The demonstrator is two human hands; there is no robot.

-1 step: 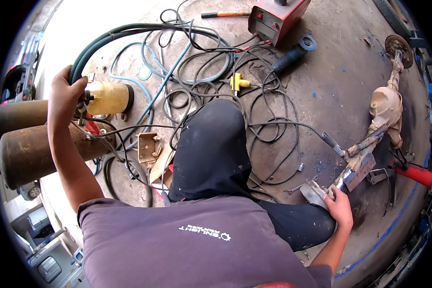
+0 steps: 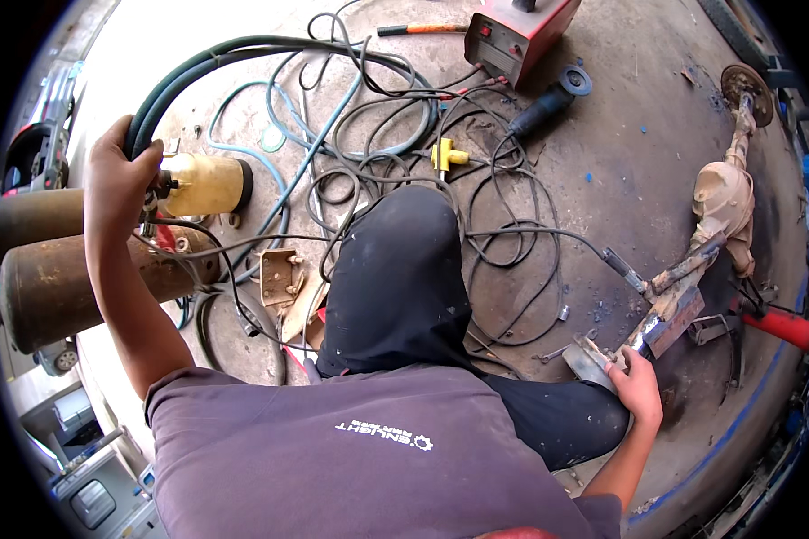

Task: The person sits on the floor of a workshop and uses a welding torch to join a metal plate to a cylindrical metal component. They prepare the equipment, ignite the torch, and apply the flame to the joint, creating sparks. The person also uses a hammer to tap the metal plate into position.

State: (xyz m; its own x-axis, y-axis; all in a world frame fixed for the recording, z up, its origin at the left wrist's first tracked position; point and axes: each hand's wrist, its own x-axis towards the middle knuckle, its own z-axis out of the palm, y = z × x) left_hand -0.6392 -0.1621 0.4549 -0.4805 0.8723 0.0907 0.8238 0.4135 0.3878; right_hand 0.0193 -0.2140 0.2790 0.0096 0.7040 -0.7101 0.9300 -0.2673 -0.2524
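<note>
On the left, my raised left hand is closed around a bundle of dark hoses, which arc up and away to the coils on the floor. Just beside that hand sits a yellowish plastic bottle with a black base. My right hand, low on the right, grips a grey metal plate at the near end of a rusty vehicle axle. A clamp on a cable touches the axle a little farther along.
Tangled cables and a blue hose cover the middle floor. Beyond them are a red welding machine and an angle grinder. Rusty gas cylinders lie at left, near a drilled metal bracket. A red tool lies right of the axle.
My left hand has shifted slightly left, and the arc of hoses has risen a little. The cables below it have moved slightly. My right hand stays on the plate.
</note>
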